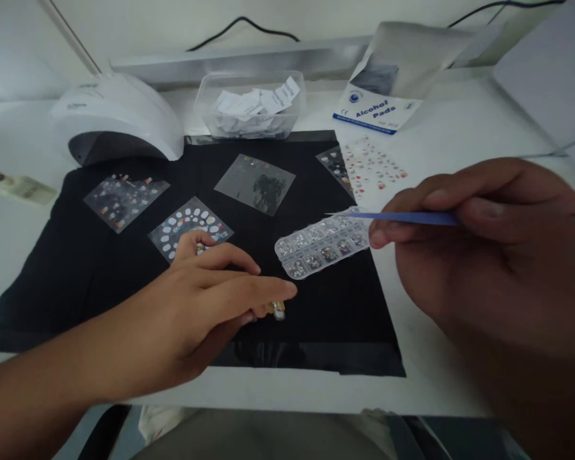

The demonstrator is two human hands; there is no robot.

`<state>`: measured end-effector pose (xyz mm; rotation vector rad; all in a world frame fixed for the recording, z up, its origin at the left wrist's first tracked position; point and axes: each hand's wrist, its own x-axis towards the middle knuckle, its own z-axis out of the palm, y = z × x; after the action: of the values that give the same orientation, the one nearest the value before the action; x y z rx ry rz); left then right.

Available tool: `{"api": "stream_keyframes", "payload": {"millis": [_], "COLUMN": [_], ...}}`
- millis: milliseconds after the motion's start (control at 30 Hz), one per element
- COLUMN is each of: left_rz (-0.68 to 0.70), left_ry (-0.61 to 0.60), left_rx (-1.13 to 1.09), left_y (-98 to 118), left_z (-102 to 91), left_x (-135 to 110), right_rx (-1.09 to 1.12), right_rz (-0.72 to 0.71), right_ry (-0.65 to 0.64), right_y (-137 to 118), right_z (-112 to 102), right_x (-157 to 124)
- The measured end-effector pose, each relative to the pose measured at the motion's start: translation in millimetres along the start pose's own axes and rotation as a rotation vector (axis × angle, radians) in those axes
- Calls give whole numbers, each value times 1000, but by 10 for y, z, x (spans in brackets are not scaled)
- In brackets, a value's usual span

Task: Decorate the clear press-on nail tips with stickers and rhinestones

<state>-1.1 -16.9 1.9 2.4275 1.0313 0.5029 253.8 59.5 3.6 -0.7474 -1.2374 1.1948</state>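
Note:
My left hand [211, 294] rests on the black mat [76, 268], fingers drawn together and pinching a small decorated nail tip [278, 310] against the mat. My right hand [489, 255] hovers close to the camera at the right, closed on a thin blue stick [412, 218] whose fine point reaches over a clear rhinestone case [323, 243] lying on the mat. The case holds several compartments of small stones.
A white nail lamp [119, 115] stands at the back left. Behind the mat sit a clear tub of white packets [252, 105] and an Alcohol Pads box [378, 112]. Sticker sheets [124, 199] and a nail palette card [189, 225] lie on the mat.

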Motion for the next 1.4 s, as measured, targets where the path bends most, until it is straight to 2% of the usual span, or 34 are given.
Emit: {"api": "stream_keyframes", "payload": {"millis": [200, 467, 833, 1000, 1067, 1233, 1400], "left_rz": [17, -28, -17, 7, 9, -72, -210], "left_ry": [-58, -81, -100, -101, -71, 139, 193], "left_rx": [-13, -93, -66, -106, -168, -526, -984], "left_y": [-15, -19, -14, -63, -84, -103, -107], "left_z": [-40, -60, -52, -35, -27, -31, -46], "left_x": [30, 76, 79, 64, 50, -8, -20], "right_rx": [22, 82, 139, 146, 156, 186, 119], "right_rz": [-21, -4, 48, 11, 7, -10, -27], "right_ry": [3, -39, -78, -74, -93, -184, -346], "right_y": [22, 56, 62, 116, 134, 101, 34], "right_z": [8, -2, -8, -21, -44, -62, -3], "right_x": [7, 30, 24, 41, 43, -9, -131]}}
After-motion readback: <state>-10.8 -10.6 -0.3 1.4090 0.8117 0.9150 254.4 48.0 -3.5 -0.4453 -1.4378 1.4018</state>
